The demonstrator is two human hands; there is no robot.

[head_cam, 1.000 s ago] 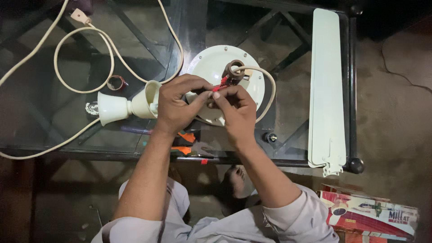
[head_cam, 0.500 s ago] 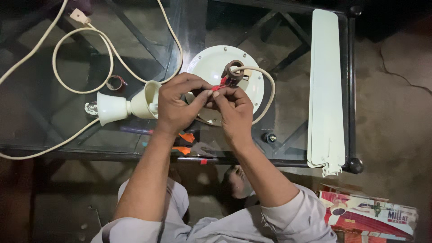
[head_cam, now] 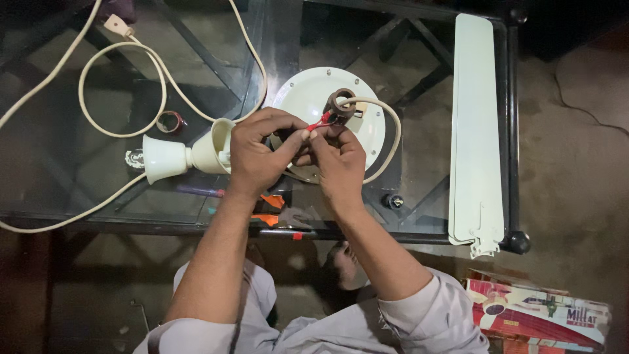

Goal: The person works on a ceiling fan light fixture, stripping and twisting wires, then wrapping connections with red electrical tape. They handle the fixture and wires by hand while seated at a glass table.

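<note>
Pinching a red wire [head_cam: 320,122] between them, the left hand [head_cam: 261,152] and right hand [head_cam: 339,162] meet; the wire points toward two o'clock (at the fan motor's hub [head_cam: 341,102]).

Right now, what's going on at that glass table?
A person seated at the glass table has both hands on a white fan motor. The left hand and right hand meet over it, pinching a red wire near the hub. A white cable loops across the glass, a white cone cover lies to the left, and fan blades lie to the right.
</note>
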